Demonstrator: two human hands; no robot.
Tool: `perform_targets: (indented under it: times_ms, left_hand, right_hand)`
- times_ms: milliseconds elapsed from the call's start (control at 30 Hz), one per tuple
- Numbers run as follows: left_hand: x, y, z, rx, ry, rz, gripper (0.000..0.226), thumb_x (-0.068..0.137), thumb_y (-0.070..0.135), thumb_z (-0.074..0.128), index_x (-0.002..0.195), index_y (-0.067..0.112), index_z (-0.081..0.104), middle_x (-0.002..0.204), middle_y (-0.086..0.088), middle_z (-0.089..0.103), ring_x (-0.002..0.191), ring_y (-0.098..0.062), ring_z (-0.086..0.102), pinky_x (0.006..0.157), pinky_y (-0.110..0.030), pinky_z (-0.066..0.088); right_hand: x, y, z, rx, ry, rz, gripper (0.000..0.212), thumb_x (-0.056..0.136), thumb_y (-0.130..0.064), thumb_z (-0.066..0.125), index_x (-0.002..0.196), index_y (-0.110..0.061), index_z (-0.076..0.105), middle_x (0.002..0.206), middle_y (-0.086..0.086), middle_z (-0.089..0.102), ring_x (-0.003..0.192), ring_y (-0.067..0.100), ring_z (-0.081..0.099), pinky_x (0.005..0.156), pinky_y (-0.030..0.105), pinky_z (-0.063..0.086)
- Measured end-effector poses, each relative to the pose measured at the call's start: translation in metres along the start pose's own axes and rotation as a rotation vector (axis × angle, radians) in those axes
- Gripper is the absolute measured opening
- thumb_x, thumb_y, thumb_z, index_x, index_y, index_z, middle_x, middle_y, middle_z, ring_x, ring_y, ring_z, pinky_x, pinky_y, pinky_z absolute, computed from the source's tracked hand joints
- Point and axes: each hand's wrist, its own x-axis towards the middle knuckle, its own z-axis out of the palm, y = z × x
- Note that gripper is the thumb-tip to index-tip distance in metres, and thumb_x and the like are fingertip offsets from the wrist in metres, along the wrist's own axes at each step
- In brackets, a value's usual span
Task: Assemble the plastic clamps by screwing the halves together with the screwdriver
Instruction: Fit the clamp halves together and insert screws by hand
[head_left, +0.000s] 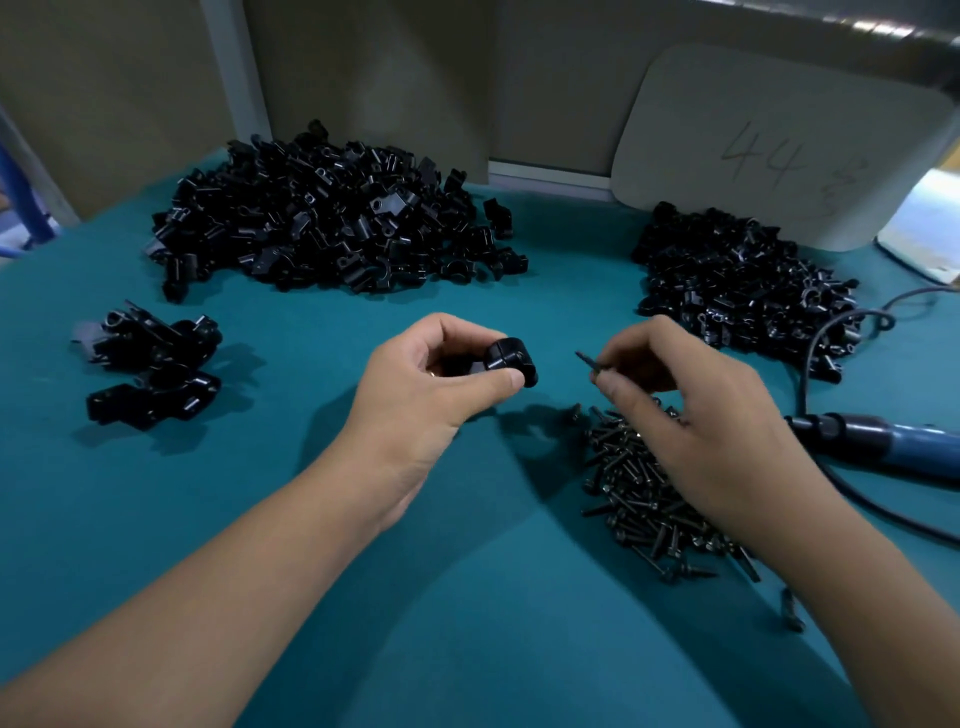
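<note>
left hand (431, 384) holds the black clamp (510, 361) just above the teal mat (311, 519) | right hand (691, 410) pinches one screw (589, 362), tip toward the clamp | tip: aim straight at the hole, keep halves squeezed | electric screwdriver (878, 441) lies right, untouched

Bare teal cloth-covered bench (426, 597) open near front and centre, big heap of black plastic clamp halves (332, 218) blocking far left, smaller black heap (743, 296) far right, loose dark screw pile (644, 493) and blue corded screwdriver (883, 441) (cable trailing) crowding right side
</note>
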Motion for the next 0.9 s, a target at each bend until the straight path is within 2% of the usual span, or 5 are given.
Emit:
perform_targets:
  times_ms: [133, 333, 600, 767, 900]
  left_hand:
    - [-0.003, 0.002, 0.003, 0.12, -0.058, 0.038, 0.027, 0.068, 0.017, 0.089, 0.091, 0.023, 0.077, 0.1, -0.015, 0.077, 0.084, -0.016, 0.064, 0.084, -0.04, 0.054]
    - [-0.005, -0.002, 0.004, 0.287, -0.123, 0.089, 0.024, 0.07, 0.019, 0.085, 0.091, 0.026, 0.074, 0.087, -0.002, 0.077, 0.081, -0.018, 0.069, 0.085, -0.047, 0.058]
    - [-0.005, -0.001, 0.004, 0.446, -0.153, 0.178, 0.025, 0.069, 0.02, 0.081, 0.09, 0.032, 0.072, 0.095, 0.001, 0.072, 0.092, -0.021, 0.07, 0.091, -0.051, 0.057]
    - [-0.005, 0.0, 0.003, 0.416, -0.127, 0.181, 0.024, 0.07, 0.021, 0.084, 0.091, 0.029, 0.074, 0.093, 0.002, 0.075, 0.091, -0.022, 0.072, 0.092, -0.051, 0.058]
    - [-0.006, 0.001, 0.002, 0.402, -0.102, 0.146, 0.023, 0.069, 0.023, 0.085, 0.09, 0.026, 0.075, 0.086, 0.003, 0.078, 0.084, -0.023, 0.074, 0.084, -0.049, 0.061]
  right_hand:
    - [-0.001, -0.005, 0.002, 0.054, -0.023, -0.056, 0.011, 0.102, -0.031, 0.06, 0.112, -0.027, 0.063, 0.101, -0.018, 0.069, 0.103, 0.006, 0.066, 0.086, 0.019, 0.05]
    - [0.0, 0.0, 0.006, -0.023, -0.183, -0.08, 0.007, 0.104, -0.031, 0.057, 0.11, -0.033, 0.058, 0.103, -0.018, 0.065, 0.101, 0.005, 0.063, 0.085, 0.029, 0.049]
    - [0.001, 0.0, 0.009, -0.044, -0.188, -0.123, 0.012, 0.105, -0.023, 0.061, 0.111, -0.033, 0.059, 0.104, -0.018, 0.064, 0.1, 0.005, 0.061, 0.086, 0.024, 0.046]
    - [-0.003, 0.001, 0.018, 0.127, -0.062, -0.058, 0.016, 0.101, -0.018, 0.071, 0.106, -0.033, 0.067, 0.1, -0.018, 0.067, 0.099, 0.006, 0.065, 0.082, 0.013, 0.046]
    - [-0.003, 0.002, 0.027, 0.365, -0.026, 0.03, 0.019, 0.099, -0.014, 0.076, 0.102, -0.032, 0.072, 0.093, -0.009, 0.069, 0.091, 0.017, 0.066, 0.082, 0.027, 0.05]
